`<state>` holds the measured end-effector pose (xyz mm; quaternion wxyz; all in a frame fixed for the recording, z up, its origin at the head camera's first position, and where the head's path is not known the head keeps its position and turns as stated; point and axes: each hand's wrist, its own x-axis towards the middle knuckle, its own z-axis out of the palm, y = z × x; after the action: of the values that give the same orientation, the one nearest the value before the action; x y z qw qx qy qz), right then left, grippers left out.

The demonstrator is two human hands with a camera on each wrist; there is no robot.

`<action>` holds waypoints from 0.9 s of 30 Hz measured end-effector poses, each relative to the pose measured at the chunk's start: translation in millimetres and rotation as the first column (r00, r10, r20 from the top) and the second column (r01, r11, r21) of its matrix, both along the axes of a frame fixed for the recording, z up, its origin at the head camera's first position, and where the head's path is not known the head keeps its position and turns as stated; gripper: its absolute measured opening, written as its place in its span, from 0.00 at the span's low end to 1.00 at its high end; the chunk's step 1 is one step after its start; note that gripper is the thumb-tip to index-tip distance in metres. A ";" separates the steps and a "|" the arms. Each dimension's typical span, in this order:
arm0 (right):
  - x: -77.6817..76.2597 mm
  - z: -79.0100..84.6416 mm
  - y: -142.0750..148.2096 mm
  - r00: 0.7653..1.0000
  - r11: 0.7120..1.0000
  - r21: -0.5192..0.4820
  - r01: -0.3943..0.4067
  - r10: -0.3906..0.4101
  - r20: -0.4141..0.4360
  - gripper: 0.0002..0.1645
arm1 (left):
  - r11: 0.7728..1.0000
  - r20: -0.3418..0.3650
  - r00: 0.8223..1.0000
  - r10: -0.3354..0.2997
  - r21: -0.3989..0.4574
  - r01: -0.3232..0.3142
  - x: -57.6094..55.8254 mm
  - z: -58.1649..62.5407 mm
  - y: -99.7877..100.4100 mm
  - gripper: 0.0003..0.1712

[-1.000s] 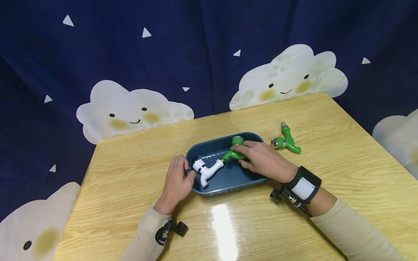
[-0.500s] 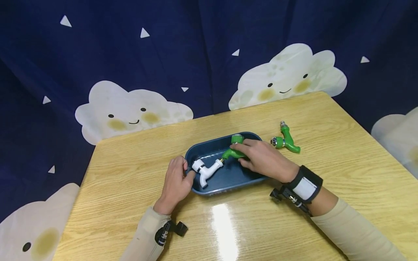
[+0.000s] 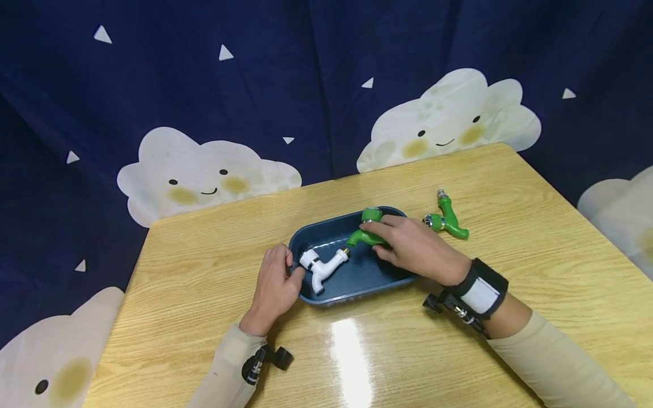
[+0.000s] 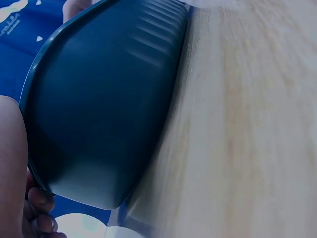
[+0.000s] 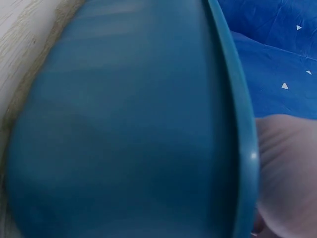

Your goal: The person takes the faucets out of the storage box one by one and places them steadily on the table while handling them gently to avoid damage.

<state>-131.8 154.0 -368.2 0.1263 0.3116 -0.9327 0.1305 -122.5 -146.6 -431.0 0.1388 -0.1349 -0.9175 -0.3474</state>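
Observation:
A dark blue oblong basin (image 3: 357, 296) sits on the wooden table. My left hand (image 3: 274, 286) grips its left rim, thumb on the near side; in the left wrist view curled fingers (image 4: 42, 203) show below the rim. Inside lies a white tap (image 3: 326, 269) with a ribbed knob and a brass threaded end. My right hand (image 3: 415, 246) reaches over the right side of the basin and holds a green tap (image 3: 363, 238) by its body, knob up. The green spout points left, close to the brass end. My palm and fingers hide the rest of that tap.
Another green tap (image 3: 449, 218), with a metal threaded end, lies on the table (image 3: 204, 260) right of the basin, beyond my right wrist. A dark blue curtain (image 3: 265, 85) with cloud faces hangs behind the table's far edge.
The green tap in my right hand has risen slightly, and its spout, which overlapped the white tap's brass end, now shows just apart from it. My left hand keeps its place.

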 end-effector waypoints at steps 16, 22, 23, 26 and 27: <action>2.7 5.7 2.5 1.000 1.000 -0.012 -0.007 0.007 -0.026 0.30 | 1.000 0.007 1.000 0.002 0.005 -0.002 0.5 -0.5 0.0 0.07; 3.5 8.5 2.8 1.000 1.000 -0.013 -0.002 0.002 -0.031 0.29 | 1.000 0.009 1.000 0.003 0.006 -0.003 0.8 -0.4 -0.1 0.07; 3.8 9.2 2.8 1.000 1.000 -0.013 -0.001 0.000 -0.030 0.29 | 1.000 0.009 1.000 0.003 0.006 -0.003 0.8 -0.4 -0.1 0.07; 4.4 10.2 3.1 1.000 1.000 -0.015 0.005 -0.006 -0.028 0.29 | 1.000 0.009 1.000 0.003 0.006 -0.003 0.7 -0.2 -0.2 0.08; 4.4 10.4 3.2 1.000 1.000 -0.015 0.006 -0.006 -0.028 0.29 | 1.000 0.009 1.000 0.002 0.006 -0.002 0.6 -0.1 -0.2 0.08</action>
<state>-127.4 157.2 -357.7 0.1422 0.3096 -0.9308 0.1325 -121.8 -146.8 -431.1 0.1353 -0.1318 -0.9173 -0.3506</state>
